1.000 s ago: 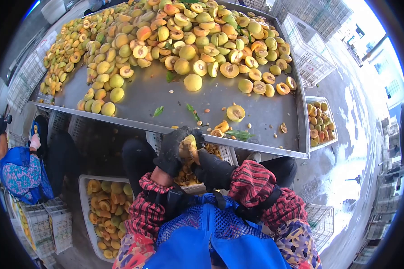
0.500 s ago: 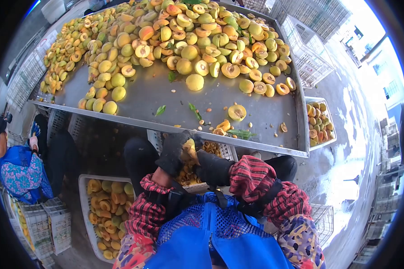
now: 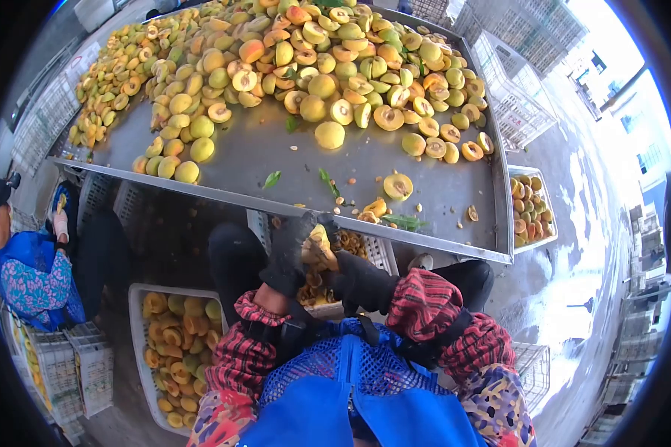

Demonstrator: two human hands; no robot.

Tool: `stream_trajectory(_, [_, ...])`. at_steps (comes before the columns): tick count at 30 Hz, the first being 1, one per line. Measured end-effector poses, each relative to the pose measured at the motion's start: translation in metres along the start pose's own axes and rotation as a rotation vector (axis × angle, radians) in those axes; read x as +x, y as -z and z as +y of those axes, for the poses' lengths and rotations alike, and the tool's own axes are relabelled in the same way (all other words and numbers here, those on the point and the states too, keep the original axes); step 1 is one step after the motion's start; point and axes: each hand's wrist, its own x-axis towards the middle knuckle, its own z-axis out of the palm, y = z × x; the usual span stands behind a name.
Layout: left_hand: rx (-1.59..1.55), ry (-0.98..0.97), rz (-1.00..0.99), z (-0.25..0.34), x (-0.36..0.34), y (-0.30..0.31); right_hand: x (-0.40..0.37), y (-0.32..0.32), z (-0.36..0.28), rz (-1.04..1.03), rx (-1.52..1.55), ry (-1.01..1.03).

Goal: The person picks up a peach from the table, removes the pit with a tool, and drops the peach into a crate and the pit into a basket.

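Note:
In the head view, my left hand (image 3: 292,249), in a black glove, is closed around a piece of yellow peach (image 3: 318,241) just below the front edge of the metal table. My right hand (image 3: 359,281), also black-gloved, is closed close beside the fruit on the right. Whatever its fingers grip is hidden. Beneath both hands stands a white crate (image 3: 382,255) with brownish peach scraps (image 3: 350,242) inside.
A metal table (image 3: 253,153) bears a large heap of whole and halved peaches (image 3: 320,86), with leaves and pits near its front. Crates of peaches stand at left (image 3: 136,320) and right (image 3: 550,212). A co-worker (image 3: 41,279) sits at the left.
My right hand has shifted slightly down from the peach piece, which stays in my left hand. The view has moved a little, and the co-worker's hand now shows a yellow piece.

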Motion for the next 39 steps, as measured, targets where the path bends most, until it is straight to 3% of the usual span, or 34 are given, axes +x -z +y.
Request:
stream_trajectory(1, [-0.107,0.098,0.006,-0.005,-0.003,-0.003,0.000,-0.004,0.003,0.103,-0.211,0.103])
stream_trajectory(3, [-0.387,0.313,0.070,-0.010,-0.010,-0.011,-0.009,-0.002,-0.008,0.150,-0.335,0.043])
stream_trajectory(5, [-0.303,0.228,0.173,-0.007,-0.022,-0.019,-0.014,-0.005,-0.011,0.173,-0.387,0.020])
stream_trajectory(7, [0.219,-0.183,0.273,-0.004,-0.033,-0.022,-0.016,-0.011,-0.012,0.173,-0.368,0.041])
stream_trajectory(10, [0.180,-0.037,0.142,-0.016,-0.040,-0.021,-0.025,-0.001,-0.040,-0.012,-0.085,-0.139])
stream_trajectory(12, [0.295,-0.175,0.171,-0.018,-0.037,-0.020,-0.026,0.000,-0.041,-0.094,0.170,-0.262])
stream_trajectory(14, [0.335,-0.225,0.119,-0.018,-0.032,-0.018,-0.025,-0.004,-0.029,-0.057,0.083,-0.190])
stream_trajectory(16, [0.307,-0.188,-0.013,-0.017,-0.028,-0.012,-0.021,-0.014,-0.015,0.097,-0.341,0.082])
stream_trajectory(19, [0.375,-0.267,0.002,-0.018,-0.029,-0.011,-0.026,0.007,-0.053,-0.150,-0.104,-0.311])
stream_trajectory(22, [0.243,-0.131,0.020,-0.015,-0.032,-0.014,-0.025,0.004,-0.050,-0.169,0.119,-0.295])
stream_trajectory(26, [0.278,-0.207,0.022,-0.014,-0.029,-0.011,-0.025,0.007,-0.057,-0.165,0.252,-0.332])
stream_trajectory(30, [0.297,-0.231,-0.029,-0.027,-0.030,-0.015,-0.022,0.006,-0.053,-0.136,0.106,-0.332])
stream_trajectory(34, [0.337,-0.310,-0.032,-0.026,-0.030,-0.014,-0.013,0.001,-0.029,-0.108,-0.282,-0.247])
stream_trajectory(37, [0.173,-0.008,-0.314,-0.035,-0.033,-0.017,-0.008,-0.010,0.000,-0.094,-0.425,-0.090])
stream_trajectory(39, [0.028,-0.022,-0.304,-0.037,-0.033,-0.012,-0.011,0.007,-0.020,-0.218,-0.241,-0.249])
